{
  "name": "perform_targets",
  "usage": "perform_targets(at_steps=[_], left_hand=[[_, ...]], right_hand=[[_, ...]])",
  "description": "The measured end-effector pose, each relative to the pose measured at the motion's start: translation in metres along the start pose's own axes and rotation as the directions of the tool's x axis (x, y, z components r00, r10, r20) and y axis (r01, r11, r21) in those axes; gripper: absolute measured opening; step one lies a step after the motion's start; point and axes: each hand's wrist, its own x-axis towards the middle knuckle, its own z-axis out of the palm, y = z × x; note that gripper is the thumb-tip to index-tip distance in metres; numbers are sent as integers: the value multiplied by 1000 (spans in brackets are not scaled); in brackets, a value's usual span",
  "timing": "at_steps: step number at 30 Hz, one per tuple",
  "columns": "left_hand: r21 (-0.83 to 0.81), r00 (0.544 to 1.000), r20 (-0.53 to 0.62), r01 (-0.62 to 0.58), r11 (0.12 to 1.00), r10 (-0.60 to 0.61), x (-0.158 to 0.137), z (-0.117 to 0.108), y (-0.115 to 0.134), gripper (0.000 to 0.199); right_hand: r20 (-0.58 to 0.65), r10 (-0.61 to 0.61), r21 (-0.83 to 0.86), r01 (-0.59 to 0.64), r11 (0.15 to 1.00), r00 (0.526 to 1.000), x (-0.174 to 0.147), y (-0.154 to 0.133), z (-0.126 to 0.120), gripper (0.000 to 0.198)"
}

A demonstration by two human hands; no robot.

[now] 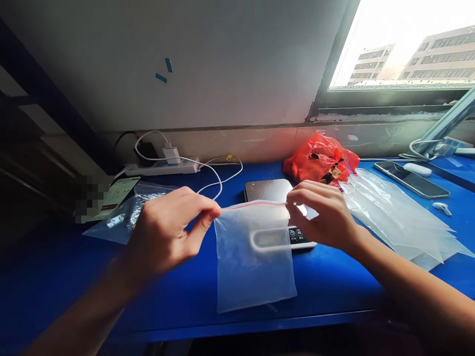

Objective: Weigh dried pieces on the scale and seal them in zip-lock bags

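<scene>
The left hand [174, 227] and right hand [322, 212], apart, pinch the bag [252, 279] by its top corners before the scale [267, 190] — apparently handling its mouth [256, 203], opening or sealing unclear; the next move likely needs even tension.

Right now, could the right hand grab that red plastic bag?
Probably yes: the red plastic bag sits just beyond the right hand, with nothing visible between them. But that hand is pinching the translucent zip-lock bag, so it would likely have to let go first.
</scene>
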Motion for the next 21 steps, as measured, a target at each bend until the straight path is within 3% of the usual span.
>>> perform_targets(at_steps=[2, 4, 6, 9, 11, 13, 15, 17, 18, 20, 21], left_hand=[[23, 998, -30, 58, 998, -58, -1, -5, -6, 11], [21, 982, -78, 174, 984, -172, -2, -11, -10, 10], [-33, 949, -96, 300, 953, -302, -3, -14, -11, 9], [-188, 926, -66, 354, 916, -371, -6, -10, -4, 8], [-320, 941, -32, 309, 896, -336, -8, -2, 4, 8], [-409, 958, 31, 272, 871, -284, -9, 4, 10, 8], [-377, 952, 186, 299, 877, -244, -10, 7, 9, 16], [-197, 897, 369, 330, 923, -242, -10, 5, -3, 34], [-81, 861, 437, 327, 941, -262, -11, 1, -14, 40], [118, 828, 456, 308, 944, -327, -16, -8, -45, 44], [187, 809, 451, 327, 926, -377, -21, -13, -64, 45]], right_hand=[[-85, 116, -6, -117, 993, 990, -3, 15, -4, 13], [-172, 302, 44, -299, 953, 938, -6, 25, -6, 11], [-153, 428, 160, -405, 900, 891, -7, 23, -6, 4], [80, 358, 308, -364, 879, 930, -5, -4, -1, 21], [160, 282, 341, -321, 884, 946, -3, -26, 2, 18], [130, 277, 349, -305, 886, 952, 0, -35, -3, 8], [52, 367, 339, -362, 868, 929, -1, -24, -20, 14], [-32, 563, 283, -533, 798, 826, -8, 8, -47, 19], [-75, 681, 204, -657, 726, 728, -15, 29, -64, 24], [-134, 796, 58, -797, 601, 591, -32, 74, -98, 42], [-181, 802, -25, -818, 575, 570, -42, 94, -113, 45]])
